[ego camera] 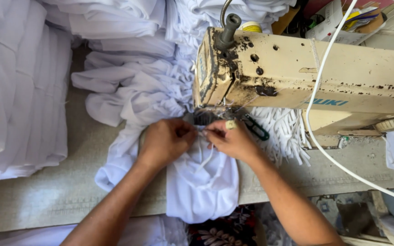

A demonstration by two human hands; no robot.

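Note:
My left hand (166,142) and my right hand (231,139) meet just in front of the needle area of a worn cream sewing machine (297,73). Both pinch a white fabric piece (201,187) that hangs over the table's front edge. A thin white strip (206,157) runs down from between my fingers. A band of tape wraps one right finger. Green-handled snips (255,127) lie right behind my right hand. The needle itself is hidden by my fingers.
Stacks of folded white cloth (19,91) fill the left side, and more rumpled white cloth (128,86) lies behind the machine. A heap of white strips (283,132) sits under the machine arm. A white cable (324,150) crosses the grey table (46,196).

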